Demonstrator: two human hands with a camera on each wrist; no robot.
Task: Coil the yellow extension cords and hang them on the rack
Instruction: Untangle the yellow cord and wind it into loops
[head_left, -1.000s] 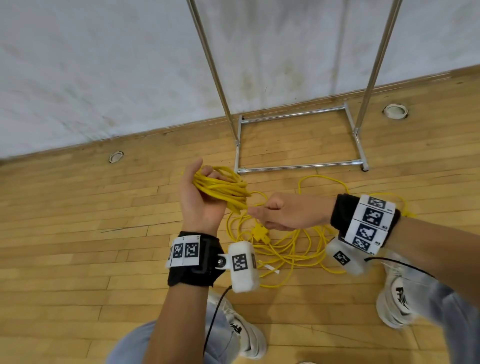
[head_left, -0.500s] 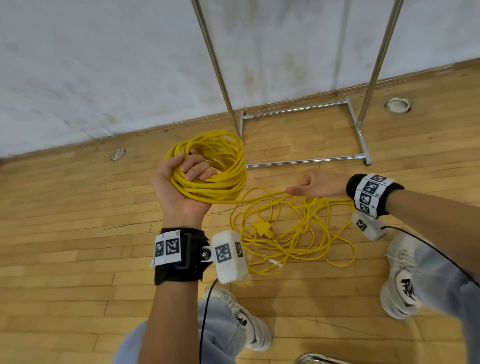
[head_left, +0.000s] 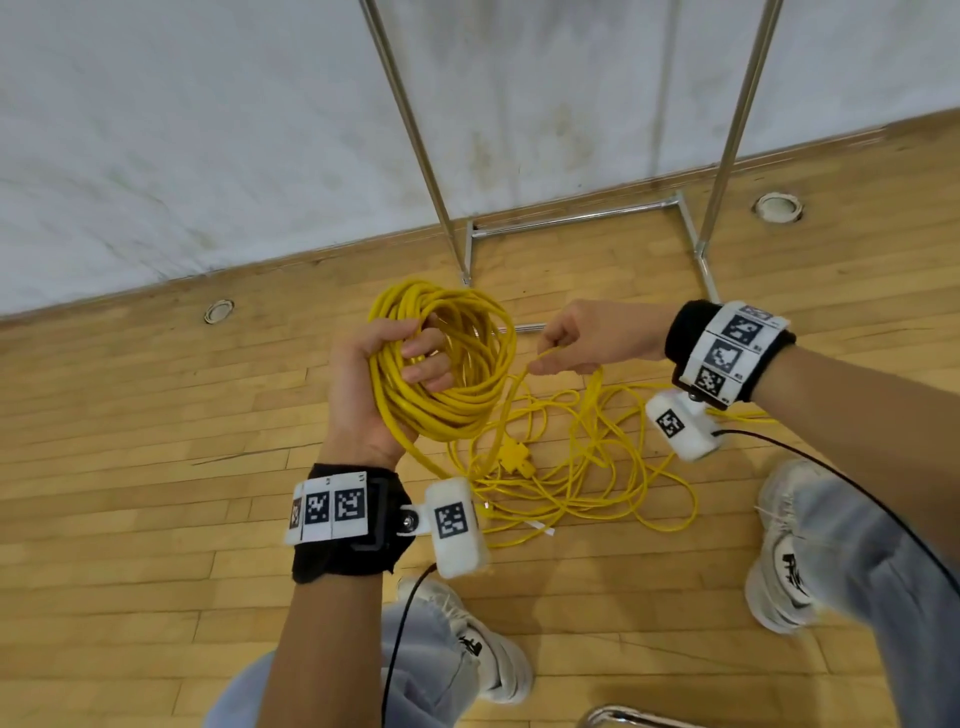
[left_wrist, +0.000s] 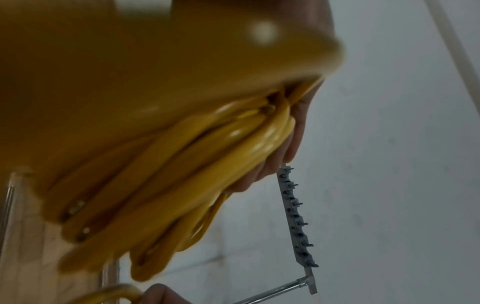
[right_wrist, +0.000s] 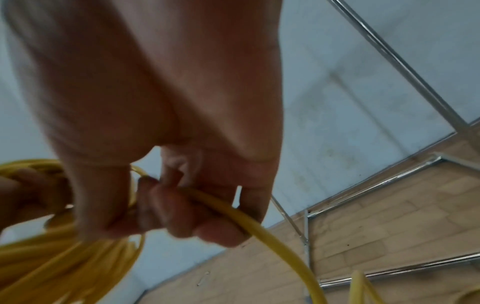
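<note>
My left hand (head_left: 395, 374) grips a coil of yellow extension cord (head_left: 457, 358) made of several loops, held palm-up at chest height. The same coil (left_wrist: 182, 164) fills the left wrist view. My right hand (head_left: 576, 345) pinches a single strand of the cord (right_wrist: 233, 211) just right of the coil. That strand runs down to a loose tangle of yellow cord (head_left: 587, 467) on the floor, with a yellow plug block (head_left: 514, 460) in it. The metal rack (head_left: 571, 218) stands against the wall behind the coil; its hook bar (left_wrist: 298, 226) shows in the left wrist view.
Wooden floor (head_left: 130, 467) meets a white wall (head_left: 208, 130). Two round floor sockets (head_left: 219, 310) (head_left: 777, 207) lie near the wall. My white shoes (head_left: 467, 639) (head_left: 784, 561) stand just short of the tangle. A curved metal piece (head_left: 623, 719) shows at the bottom edge.
My right hand has swung from over the floor tangle up and left toward the coil, bringing the strand along. The left hand has turned palm-up and the coil now stands open as a ring.
</note>
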